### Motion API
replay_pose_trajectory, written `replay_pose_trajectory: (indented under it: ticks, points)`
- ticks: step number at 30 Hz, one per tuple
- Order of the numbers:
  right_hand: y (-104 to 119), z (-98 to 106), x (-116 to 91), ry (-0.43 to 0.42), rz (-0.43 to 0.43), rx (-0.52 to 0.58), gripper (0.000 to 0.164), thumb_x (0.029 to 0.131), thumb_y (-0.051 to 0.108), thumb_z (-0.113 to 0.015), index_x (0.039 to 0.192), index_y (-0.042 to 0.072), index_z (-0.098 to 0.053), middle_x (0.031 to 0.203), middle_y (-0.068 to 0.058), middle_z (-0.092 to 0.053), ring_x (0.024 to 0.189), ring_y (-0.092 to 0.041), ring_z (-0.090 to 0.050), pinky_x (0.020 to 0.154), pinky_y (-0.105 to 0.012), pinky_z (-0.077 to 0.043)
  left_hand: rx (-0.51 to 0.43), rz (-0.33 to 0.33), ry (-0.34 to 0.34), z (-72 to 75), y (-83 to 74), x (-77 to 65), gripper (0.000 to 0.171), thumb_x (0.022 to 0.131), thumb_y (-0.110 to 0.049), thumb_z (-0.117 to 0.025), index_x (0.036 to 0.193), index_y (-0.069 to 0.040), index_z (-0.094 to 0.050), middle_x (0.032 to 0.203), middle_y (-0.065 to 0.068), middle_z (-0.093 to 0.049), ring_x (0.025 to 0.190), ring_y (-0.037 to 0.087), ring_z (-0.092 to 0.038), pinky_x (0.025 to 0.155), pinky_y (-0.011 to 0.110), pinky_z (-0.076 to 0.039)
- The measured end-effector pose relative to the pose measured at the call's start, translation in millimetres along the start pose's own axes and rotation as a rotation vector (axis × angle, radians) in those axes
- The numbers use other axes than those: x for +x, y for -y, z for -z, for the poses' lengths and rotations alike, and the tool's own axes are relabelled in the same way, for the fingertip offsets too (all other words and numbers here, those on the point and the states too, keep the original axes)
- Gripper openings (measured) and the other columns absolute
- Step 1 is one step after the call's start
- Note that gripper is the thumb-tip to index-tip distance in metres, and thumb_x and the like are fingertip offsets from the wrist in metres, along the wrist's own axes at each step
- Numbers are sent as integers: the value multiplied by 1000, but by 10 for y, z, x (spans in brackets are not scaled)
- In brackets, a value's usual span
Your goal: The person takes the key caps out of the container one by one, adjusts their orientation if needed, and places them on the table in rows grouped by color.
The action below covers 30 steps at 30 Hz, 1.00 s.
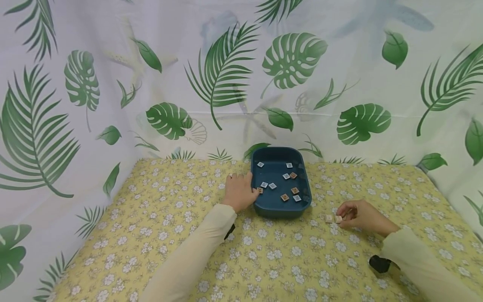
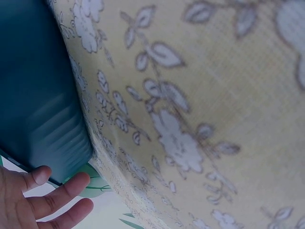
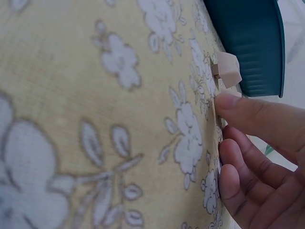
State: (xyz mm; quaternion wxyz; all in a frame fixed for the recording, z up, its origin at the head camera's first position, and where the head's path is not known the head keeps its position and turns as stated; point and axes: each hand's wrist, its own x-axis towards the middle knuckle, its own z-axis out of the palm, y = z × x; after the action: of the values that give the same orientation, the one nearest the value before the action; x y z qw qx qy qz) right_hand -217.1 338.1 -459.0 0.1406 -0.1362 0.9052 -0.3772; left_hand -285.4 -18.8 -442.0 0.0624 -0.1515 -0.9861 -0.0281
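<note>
A dark blue plastic bin (image 1: 281, 209) stands on the table, with small white square tiles (image 1: 272, 186) and brown tiles (image 1: 284, 197) lying loose on its floor. My left hand (image 1: 239, 192) rests at the bin's left rim, its fingers loosely extended; the left wrist view has them (image 2: 62, 195) spread beside the bin wall. To the right of the bin, my right hand (image 1: 360, 216) pinches a small cream tile (image 1: 338, 219) between thumb and fingers, low over the cloth. A second cream tile (image 1: 328, 218) sits just left of it, and the right wrist view catches this block (image 3: 229, 69) near the thumb.
A yellow cloth with white flowers (image 1: 170, 235) covers the table. Behind it hangs a white curtain with green leaf prints (image 1: 234, 84), close to the bin's far side. Dark straps (image 1: 379, 264) circle both sleeved wrists.
</note>
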Motion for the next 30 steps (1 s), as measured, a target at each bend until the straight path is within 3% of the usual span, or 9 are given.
replay_pose_trajectory:
  ticks: [16,24,30]
  points:
    - [51,105,4,32,20,-29,28,78,19,-74,99,4,-64,92,-9,-65,72,-11,-60,63,-27,-51,13,-1,-3,-13,1,4,44,91,-42,-47,123,-13,-53,103,12,-66,100,31,-59,94,46,-42]
    - [319,358,71,22,3,-116,29,81,17,-72,104,2,-63,101,-14,-63,81,-14,-61,69,-30,-51,17,1,0,-1,1,-1,42,91,-41,-47,121,-12,-53,100,11,-66,99,31,-59,93,46,-43]
    - [618,600,237,-13,60,-169,27,82,19,-71,104,4,-64,104,-16,-62,84,-14,-62,73,-34,-53,12,2,1,-5,6,3,43,91,-41,-47,122,-12,-53,101,12,-66,100,30,-59,93,45,-43]
